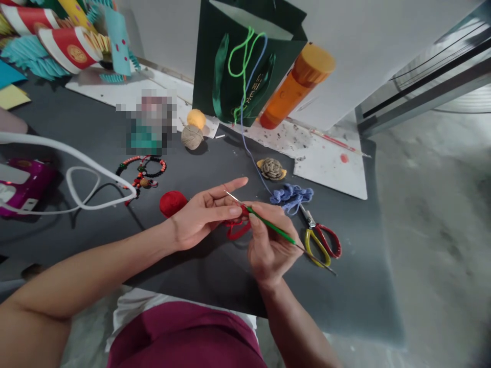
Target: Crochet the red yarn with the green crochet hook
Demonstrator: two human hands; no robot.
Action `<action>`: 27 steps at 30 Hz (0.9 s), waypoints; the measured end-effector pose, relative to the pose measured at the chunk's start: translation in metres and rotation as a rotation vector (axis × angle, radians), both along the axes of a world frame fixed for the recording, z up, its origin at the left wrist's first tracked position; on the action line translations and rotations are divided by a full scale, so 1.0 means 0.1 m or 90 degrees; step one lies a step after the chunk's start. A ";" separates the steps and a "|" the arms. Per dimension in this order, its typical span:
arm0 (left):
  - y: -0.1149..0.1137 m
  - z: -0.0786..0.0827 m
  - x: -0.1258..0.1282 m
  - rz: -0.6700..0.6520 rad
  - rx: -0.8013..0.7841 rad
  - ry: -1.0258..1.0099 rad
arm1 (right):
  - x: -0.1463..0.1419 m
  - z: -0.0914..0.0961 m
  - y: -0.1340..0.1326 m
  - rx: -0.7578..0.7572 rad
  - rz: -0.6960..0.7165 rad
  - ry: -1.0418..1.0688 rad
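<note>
Between the thumb and fingertips of the right hand point(274, 245), I see a green-handled crochet hook point(272, 226) pinched firmly, its slim metal tip slanting across toward the left hand point(199, 217). On that left hand the index finger stretches out, spread away from the thumb, which presses down on a small piece of red crochet work point(244, 210); how the lower fingers are set behind it I cannot tell from my view. The red work sits between the two hands, a loop of it hanging just below their fingertips. Right behind the left wrist I spot a red yarn ball point(172, 203) on the dark table point(353, 291).

Beyond the right hand lie a blue crocheted piece point(291, 197) and, just beside it, scissors point(312, 224) with one yellow and one red handle; the hook's rear end reaches near them. Farther out I have a grey-brown rosette point(272, 168), a beige yarn ball point(192, 137) touching a yellow ball point(196, 118), and beaded strings point(141, 171). At the back, a dark green bag point(207, 66) stands beside a tilted orange canister point(293, 89).
</note>
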State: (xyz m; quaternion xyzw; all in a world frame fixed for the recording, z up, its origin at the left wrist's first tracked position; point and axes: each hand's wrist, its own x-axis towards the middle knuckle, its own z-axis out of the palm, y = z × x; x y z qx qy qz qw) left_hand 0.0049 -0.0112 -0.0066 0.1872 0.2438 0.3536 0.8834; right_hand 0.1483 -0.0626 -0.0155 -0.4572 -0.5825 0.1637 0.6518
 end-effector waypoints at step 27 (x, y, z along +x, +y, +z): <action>0.02 0.03 -0.03 -0.020 -0.047 -0.026 | 0.01 0.03 -0.02 -0.185 -0.018 0.186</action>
